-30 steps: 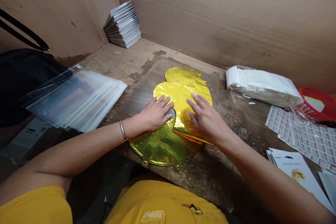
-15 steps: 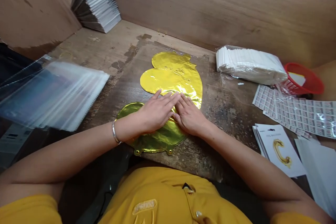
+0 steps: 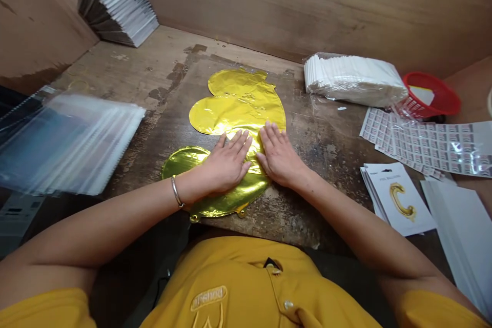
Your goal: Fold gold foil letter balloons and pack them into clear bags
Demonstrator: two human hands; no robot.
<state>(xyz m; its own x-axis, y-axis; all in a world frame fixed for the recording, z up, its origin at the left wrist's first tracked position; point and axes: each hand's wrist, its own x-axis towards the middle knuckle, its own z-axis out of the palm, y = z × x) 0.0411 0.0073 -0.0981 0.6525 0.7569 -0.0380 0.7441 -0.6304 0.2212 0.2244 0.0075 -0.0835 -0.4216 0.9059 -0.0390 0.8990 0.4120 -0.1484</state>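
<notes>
A flat, shiny gold foil piece with rounded lobes [image 3: 236,110] lay on the worn brown wooden tabletop [image 3: 323,151], reaching its near edge, with the left hand [image 3: 226,161] palm-down on it, fingers outstretched and slightly apart, and the right hand [image 3: 280,160] just beside, fingers straight and close together on the foil. Farther out lay clear plastic sleeves [image 3: 73,138] at left and a red plastic basket [image 3: 446,98] at right.

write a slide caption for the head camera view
Left hand and right hand rest on shiny, lobed gold foil atop a worn brown wooden table.
</notes>
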